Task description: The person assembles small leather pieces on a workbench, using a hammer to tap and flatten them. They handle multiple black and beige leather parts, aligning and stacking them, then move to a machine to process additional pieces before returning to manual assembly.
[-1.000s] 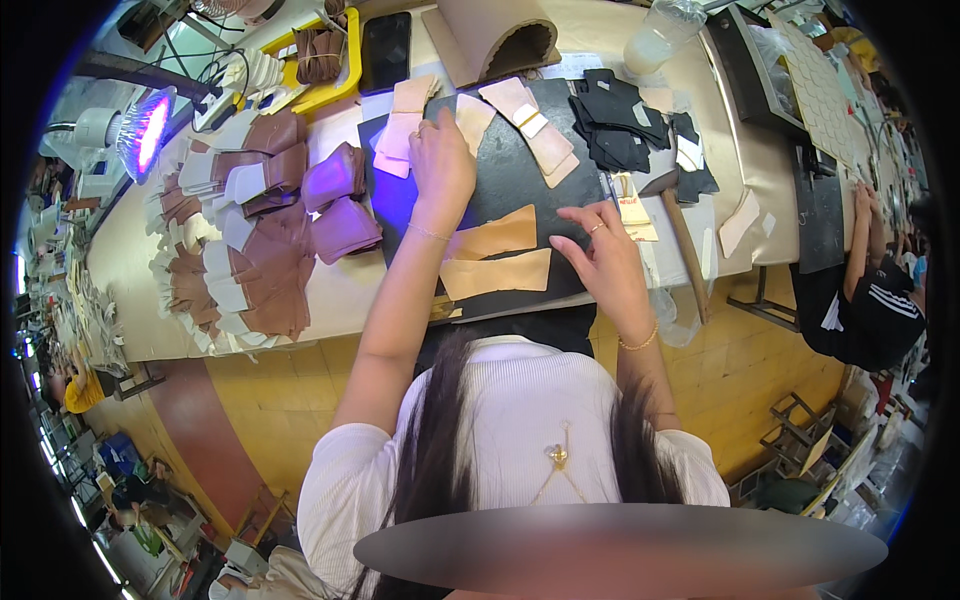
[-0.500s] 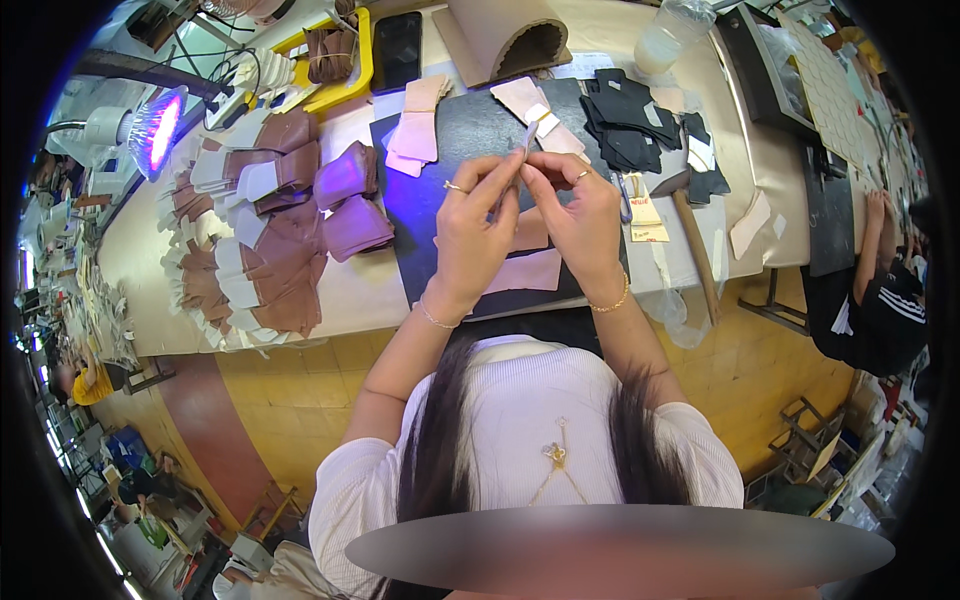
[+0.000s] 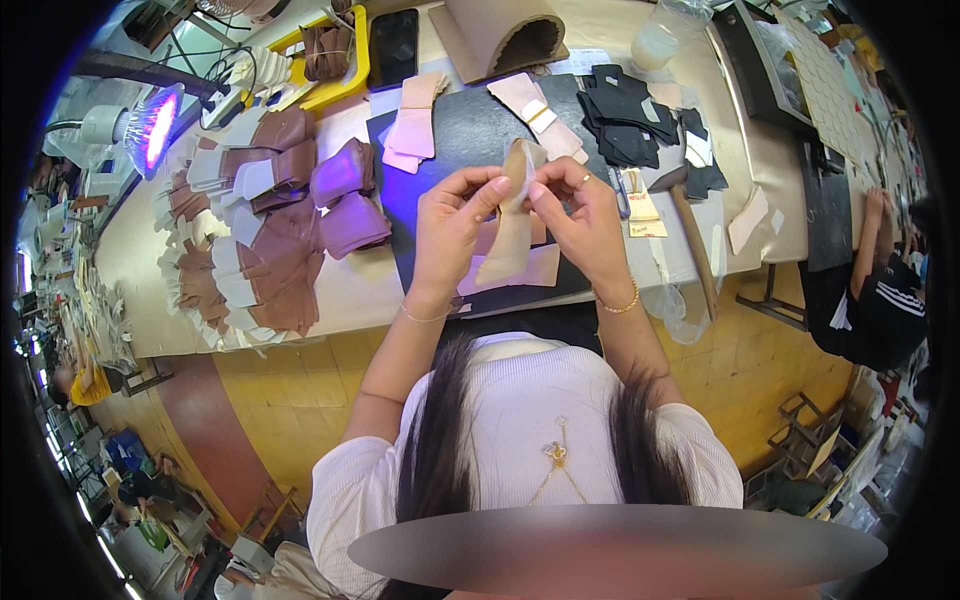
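Note:
A thin beige strip (image 3: pixel 507 245), which looks like a leather or lining piece, hangs between my hands over a dark board (image 3: pixel 450 120). My left hand (image 3: pixel 450 225) pinches its upper left edge between thumb and fingers. At the upper right edge, my right hand (image 3: pixel 585 220) grips a thin, whitish, translucent layer (image 3: pixel 528 165) on the strip; whether this layer is parting from it, I cannot tell. Pale pink cut pieces (image 3: pixel 535 270) lie on the board beneath the strip. Farther back are banded pink pieces (image 3: pixel 417 115) and another banded bundle (image 3: pixel 555 133).
Brown piece stacks (image 3: pixel 270 255) fan out at left, near a glowing lamp (image 3: pixel 155 130). Black pieces (image 3: pixel 625 120), a hammer (image 3: pixel 695 245) and a plastic cup (image 3: pixel 668 35) are at right. A phone (image 3: pixel 394 50) lies by a yellow tray (image 3: pixel 350 85). Another person (image 3: pixel 875 300) sits far right.
The strip, seen edge-on and mostly hidden before, has turned its broad face into view and hangs down. My hands have moved slightly apart, and the whitish layer shows at its top.

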### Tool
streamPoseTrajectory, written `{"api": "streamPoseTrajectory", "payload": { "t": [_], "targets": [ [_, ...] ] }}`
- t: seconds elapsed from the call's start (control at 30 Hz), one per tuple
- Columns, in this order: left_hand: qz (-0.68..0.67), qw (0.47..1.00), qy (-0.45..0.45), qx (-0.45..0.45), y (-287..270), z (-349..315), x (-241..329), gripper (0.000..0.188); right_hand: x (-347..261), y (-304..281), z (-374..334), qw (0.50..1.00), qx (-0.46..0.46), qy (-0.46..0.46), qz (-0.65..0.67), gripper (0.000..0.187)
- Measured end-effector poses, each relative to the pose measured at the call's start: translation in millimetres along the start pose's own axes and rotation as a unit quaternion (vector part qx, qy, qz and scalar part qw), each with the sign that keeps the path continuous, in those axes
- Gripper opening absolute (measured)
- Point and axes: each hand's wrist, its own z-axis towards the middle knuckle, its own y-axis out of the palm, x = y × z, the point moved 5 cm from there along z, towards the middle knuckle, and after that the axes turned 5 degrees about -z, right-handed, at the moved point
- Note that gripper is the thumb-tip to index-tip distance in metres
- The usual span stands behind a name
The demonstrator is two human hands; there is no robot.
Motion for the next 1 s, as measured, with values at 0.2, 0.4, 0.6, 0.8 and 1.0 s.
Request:
{"api": "streamPoseTrajectory", "payload": {
  "t": [0.2, 0.4, 0.6, 0.8, 1.0],
  "targets": [
    [-0.048, 0.995, 0.050, 0.076, -24, 12, 2, 0.024, -1, -17, -4, 0.879, -0.014, 0.023, 0.476, 0.011],
    [0.014, 0.992, 0.127, 0.023, -16, -2, 15, 0.050, 5, -53, 4, 0.925, 0.047, 0.063, 0.371, 0.012],
    [0.192, 0.957, 0.200, -0.086, 7, -19, 23, 0.033, -6, -28, 9, 0.995, -0.090, 0.030, -0.022, 0.020],
    [0.217, 0.958, 0.122, -0.143, 7, -22, 19, 0.015, -11, -11, 8, 0.993, -0.081, 0.012, 0.087, 0.014],
    [-0.092, 0.983, 0.092, -0.129, 8, -11, 3, 0.017, 13, -46, -8, 0.961, 0.078, 0.053, 0.260, 0.014]
  ]
}}
